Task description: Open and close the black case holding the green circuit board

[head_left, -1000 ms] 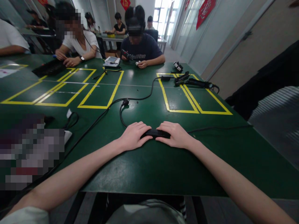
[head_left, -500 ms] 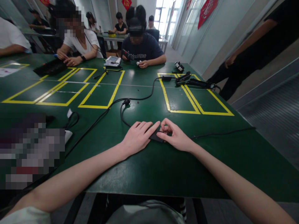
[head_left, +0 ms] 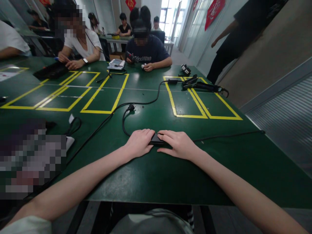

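A black power adapter (head_left: 157, 140) lies flat on the green table in front of me. My left hand (head_left: 140, 142) grips its left end, fingers over the far side and thumb on the near side. My right hand (head_left: 179, 144) is on its right part, fingers bent across the top and far side, with the thumb along the near side. From the left end a short black cord runs to a plug (head_left: 132, 107) lying on the table. Past my right hand a thin black cable (head_left: 226, 135) stretches toward the table's right edge. Both ends of the adapter are hidden by my hands.
Yellow tape rectangles (head_left: 191, 116) mark the green table (head_left: 156, 182). A long black cable (head_left: 97, 126) crosses it to a black device (head_left: 202, 85) at the far right. Blurred items (head_left: 31, 156) lie at left. Co-workers sit opposite; a person (head_left: 226, 48) stands at the right.
My right hand has opened out from a pinch at the adapter's right end and now lies over it. The left hand has shifted left and wrapped around the adapter. The standing person has moved.
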Motion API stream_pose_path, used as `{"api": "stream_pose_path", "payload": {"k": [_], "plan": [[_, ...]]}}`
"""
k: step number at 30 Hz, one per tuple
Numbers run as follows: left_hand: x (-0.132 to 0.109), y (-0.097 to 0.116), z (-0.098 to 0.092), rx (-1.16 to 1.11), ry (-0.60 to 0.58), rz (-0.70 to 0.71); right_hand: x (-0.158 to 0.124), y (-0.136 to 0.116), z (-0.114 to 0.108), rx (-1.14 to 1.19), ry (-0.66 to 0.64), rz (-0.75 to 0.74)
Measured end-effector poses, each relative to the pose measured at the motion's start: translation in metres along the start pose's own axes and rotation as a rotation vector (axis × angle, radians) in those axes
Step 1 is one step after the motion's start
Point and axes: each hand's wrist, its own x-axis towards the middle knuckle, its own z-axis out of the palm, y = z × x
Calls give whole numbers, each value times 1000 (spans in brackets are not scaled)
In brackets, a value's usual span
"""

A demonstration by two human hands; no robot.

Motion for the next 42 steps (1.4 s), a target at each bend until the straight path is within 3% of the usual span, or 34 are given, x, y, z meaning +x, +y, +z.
{"api": "stream_pose_path", "payload": {"k": [9, 14, 17, 20, 23, 25, 28, 31, 32, 34, 39, 42], "plan": [[1, -6, 7, -8, 49, 59, 7, -3, -3, 327, -109, 243], [1, -9, 11, -9, 98, 77, 5, -2, 9, 348, -20, 228], [0, -12, 11, 23, 214, 120, 5, 2, 12, 460, 57, 312], [-4, -18, 10, 59, 419, 194, 3, 19, 4, 641, 236, 507], [-7, -24, 9, 60, 538, 235, -3, 49, -14, 810, 527, 733], [-8, -26, 10, 35, 533, 249, -12, 71, -28, 878, 726, 854], [-7, -28, 14, 0, 463, 279, -29, 100, -46, 822, 1018, 914], [-4, -29, 17, -37, 406, 285, -47, 119, -53, 423, 1188, 931], [-4, -30, 17, -51, 393, 278, -53, 123, -52, 236, 1161, 948], [-4, -30, 17, -73, 377, 260, -64, 130, -49, -28, 974, 1051], [-5, -30, 15, -97, 344, 236, -83, 142, -42, -175, 417, 1406], [-5, -29, 14, -109, 315, 220, -89, 149, -44, -269, 242, 1423]]}}
